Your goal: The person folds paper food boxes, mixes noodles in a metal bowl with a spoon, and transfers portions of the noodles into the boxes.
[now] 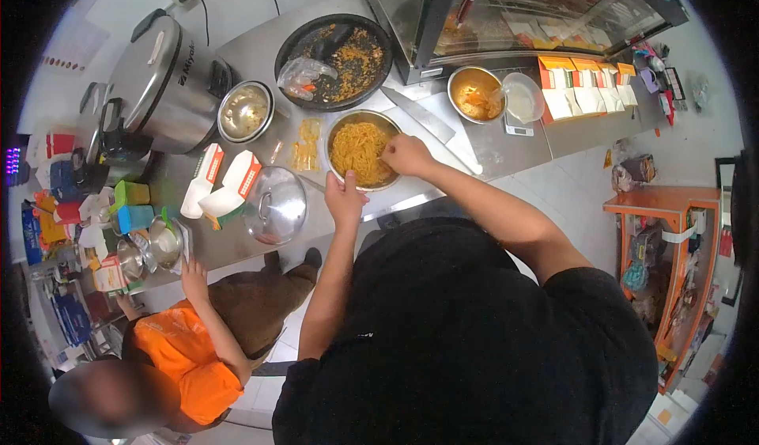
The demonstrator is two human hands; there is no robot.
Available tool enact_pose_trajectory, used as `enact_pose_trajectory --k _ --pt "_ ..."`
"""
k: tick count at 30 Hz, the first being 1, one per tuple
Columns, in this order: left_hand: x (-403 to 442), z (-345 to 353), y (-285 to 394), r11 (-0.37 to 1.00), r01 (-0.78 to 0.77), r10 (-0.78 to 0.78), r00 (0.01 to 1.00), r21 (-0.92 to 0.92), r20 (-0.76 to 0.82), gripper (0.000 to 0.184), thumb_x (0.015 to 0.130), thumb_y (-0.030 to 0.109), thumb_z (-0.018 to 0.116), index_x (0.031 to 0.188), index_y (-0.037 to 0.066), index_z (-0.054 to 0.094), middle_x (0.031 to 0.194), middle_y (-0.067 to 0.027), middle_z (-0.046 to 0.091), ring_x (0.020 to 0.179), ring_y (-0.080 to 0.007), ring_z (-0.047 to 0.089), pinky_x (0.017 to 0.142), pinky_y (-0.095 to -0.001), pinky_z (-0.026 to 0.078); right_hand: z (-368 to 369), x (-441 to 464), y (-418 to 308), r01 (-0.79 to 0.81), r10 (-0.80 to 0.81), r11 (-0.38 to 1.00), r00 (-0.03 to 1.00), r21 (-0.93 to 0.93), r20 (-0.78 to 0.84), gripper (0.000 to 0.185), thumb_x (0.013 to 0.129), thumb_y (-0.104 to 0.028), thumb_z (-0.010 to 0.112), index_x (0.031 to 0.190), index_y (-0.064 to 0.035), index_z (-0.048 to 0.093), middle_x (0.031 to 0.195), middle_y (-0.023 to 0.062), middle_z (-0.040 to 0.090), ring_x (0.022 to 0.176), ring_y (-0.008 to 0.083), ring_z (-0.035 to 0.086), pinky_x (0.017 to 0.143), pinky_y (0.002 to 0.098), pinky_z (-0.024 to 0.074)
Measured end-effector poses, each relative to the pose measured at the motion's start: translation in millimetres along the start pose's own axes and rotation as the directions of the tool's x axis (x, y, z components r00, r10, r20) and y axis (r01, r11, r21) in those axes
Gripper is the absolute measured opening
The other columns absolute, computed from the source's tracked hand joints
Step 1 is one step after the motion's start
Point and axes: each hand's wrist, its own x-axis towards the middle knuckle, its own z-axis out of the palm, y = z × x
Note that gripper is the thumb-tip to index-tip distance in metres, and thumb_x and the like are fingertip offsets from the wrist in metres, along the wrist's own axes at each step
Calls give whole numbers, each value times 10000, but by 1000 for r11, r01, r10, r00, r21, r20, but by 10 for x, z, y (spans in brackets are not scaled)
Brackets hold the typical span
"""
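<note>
A metal bowl of yellow noodles [360, 151] stands near the counter's front edge. My left hand [345, 201] is closed at the bowl's lower left rim. At the bowl's right side, my right hand [407, 157] has its fingers pinched at the noodles; what they hold, if anything, is too small to tell. Right of the bowl lies a large knife [419, 115] on a white board [455, 140]. Above is a black round tray [379, 69] with brown crumbs and a clear plastic bag [304, 77]. Yellow sachets [306, 144] lie left of the bowl.
A glass lid [275, 205], open paper boxes [231, 185] and a large cooker [150, 81] are on the left. Orange sauce in a bowl [476, 94] and several filled boxes [585, 89] stand right, below a glass cabinet [538, 14]. A person in orange [186, 350] works at left.
</note>
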Motion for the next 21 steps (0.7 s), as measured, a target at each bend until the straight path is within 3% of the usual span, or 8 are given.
enact_pose_trajectory --k 3,5,9,11,12,15,20,21 --pt "5 -22 -30 991 43 -35 997 124 -63 248 1046 193 614 929 53 445 751 -62 558 512 -160 623 452 -282 536 -239 -66 -24 -65 64 995 998 76 15 218 837 -283 677 855 -93 782 885 178 753 874 356 733 810 456 580" --pt "50 4 -89 999 42 -43 996 -9 -78 256 1047 200 612 923 62 436 774 -52 544 566 -157 636 522 -301 601 -252 -39 84 -33 36 995 999 96 -30 195 838 -262 664 806 -111 783 850 133 764 822 333 740 754 459 574" --pt "97 -21 -62 986 131 -141 986 -102 -89 228 1044 193 613 928 63 465 811 -41 543 672 -143 643 593 -335 670 -582 -247 -182 134 -208 907 967 -400 -148 170 832 -230 679 802 -96 779 824 134 754 800 303 744 706 435 584" --pt "136 -10 -103 986 153 -159 983 -73 -91 181 1049 170 602 966 68 478 857 -58 574 602 -146 623 563 -335 659 -610 -283 -218 234 -399 741 907 -629 -132 164 824 -224 691 783 -91 777 832 135 752 800 285 748 668 430 592" --pt "157 -6 -133 985 160 -165 982 -57 -90 157 1051 158 597 984 70 485 880 -67 589 567 -148 613 548 -335 654 -653 -331 -286 215 -391 718 911 -662 -129 155 817 -218 694 780 -92 776 828 129 750 800 272 748 656 413 588" --pt "221 20 -141 989 140 -136 988 48 -71 172 1041 159 619 1012 32 507 817 -54 562 633 -155 616 516 -344 655 -762 -340 -468 147 -372 671 915 -727 -158 134 802 -202 700 772 -96 776 823 113 747 800 247 747 629 369 577" --pt "211 85 -40 983 138 -135 990 -122 38 157 1058 146 570 1117 28 485 929 -119 645 677 -207 695 541 -347 661 -668 -88 -423 95 -385 694 887 -713 -256 116 799 -192 703 769 -111 780 800 122 749 790 244 755 629 369 579" --pt "164 98 18 975 157 -149 987 -156 58 156 1062 142 556 1137 27 482 955 -133 658 697 -219 714 545 -348 661 -606 -20 -367 133 -365 717 908 -684 -205 128 799 -201 703 775 -103 782 797 138 749 783 258 756 637 381 584"
